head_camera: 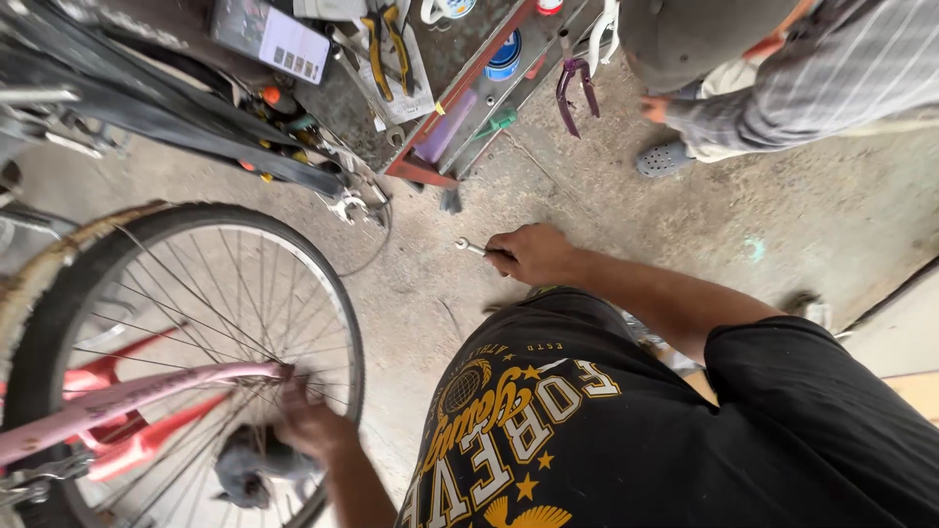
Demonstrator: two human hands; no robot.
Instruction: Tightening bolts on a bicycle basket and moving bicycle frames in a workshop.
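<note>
My right hand (533,254) is closed around a small metal wrench (469,246), whose ring end sticks out to the left just above the concrete floor. My left hand (311,422) rests on the spokes of a bicycle wheel (337,293), close to where the pink frame tube (127,396) meets the hub. The left hand is blurred, so its grip is unclear. A red frame part (147,440) lies behind the spokes.
A tool rack (460,93) with pliers (386,44), a blue tub and small parts stands at the top middle. Another person (773,68) in a grey striped shirt crouches at the top right. A second dark tyre (147,108) crosses the top left.
</note>
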